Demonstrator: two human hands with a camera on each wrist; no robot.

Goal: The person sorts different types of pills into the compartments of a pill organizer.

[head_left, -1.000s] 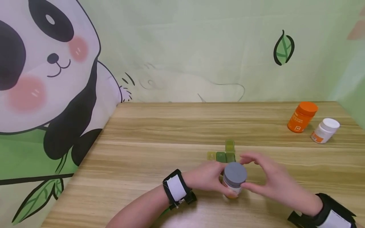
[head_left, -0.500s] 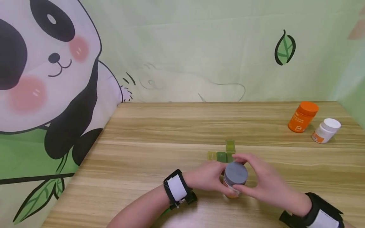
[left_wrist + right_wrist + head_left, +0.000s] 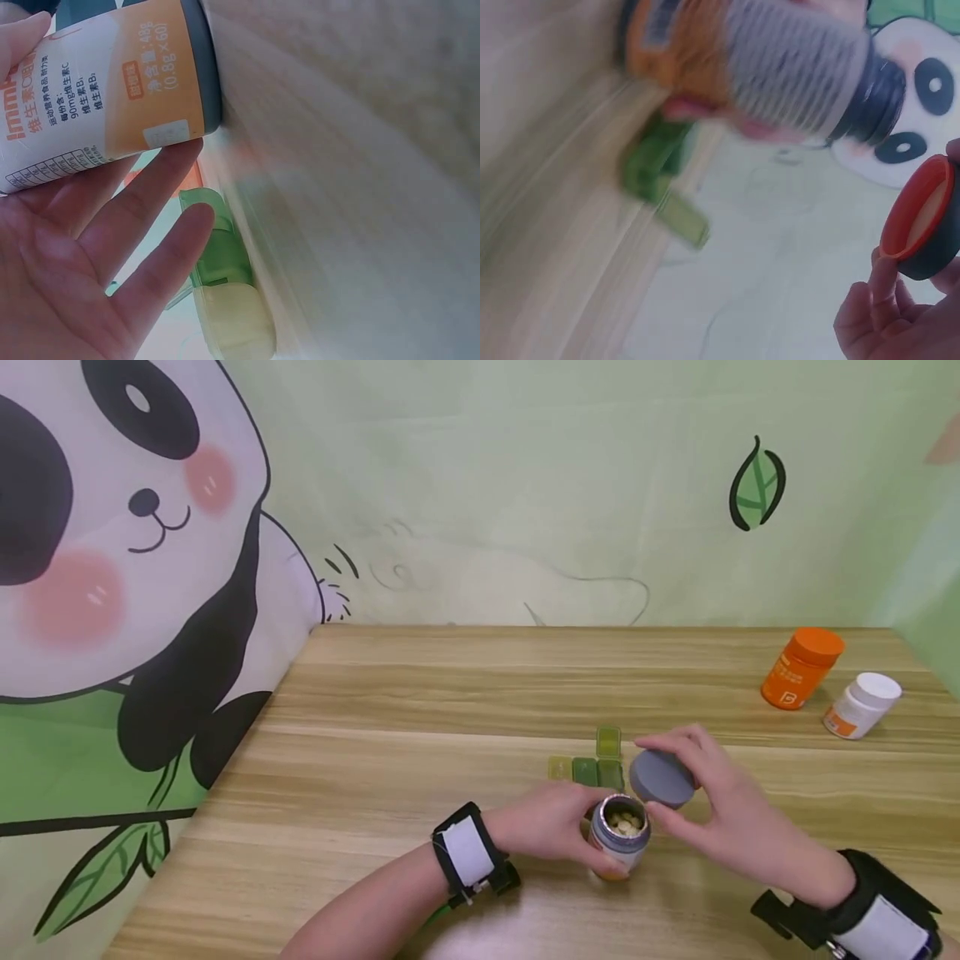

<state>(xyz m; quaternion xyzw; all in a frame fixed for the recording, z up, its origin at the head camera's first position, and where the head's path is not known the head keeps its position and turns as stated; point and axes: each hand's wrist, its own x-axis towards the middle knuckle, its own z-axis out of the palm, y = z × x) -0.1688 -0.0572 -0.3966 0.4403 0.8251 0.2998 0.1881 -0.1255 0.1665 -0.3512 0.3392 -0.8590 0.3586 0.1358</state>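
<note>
My left hand point(image 3: 551, 822) grips a supplement bottle point(image 3: 618, 853), which stands upright on the table with its mouth uncovered. Pale tablets point(image 3: 624, 823) show inside it. Its white and orange label point(image 3: 150, 82) fills the upper part of the left wrist view. My right hand point(image 3: 738, 827) holds the grey lid point(image 3: 662, 777) between thumb and fingers, just right of and above the bottle mouth. In the right wrist view the red inside of the lid point(image 3: 919, 214) faces the bottle, apart from it. Behind the left fingers lies a green pill organizer point(image 3: 585, 772), partly hidden, with one flap point(image 3: 608, 742) raised.
An orange bottle point(image 3: 801, 670) and a small white bottle point(image 3: 861, 707) stand at the back right of the wooden table point(image 3: 420, 693). A printed cloth backdrop point(image 3: 480, 493) rises along the table's back edge.
The lid has come off the bottle and moved up and to the right in my right hand, baring the tablets. My left hand stays on the bottle in nearly the same spot.
</note>
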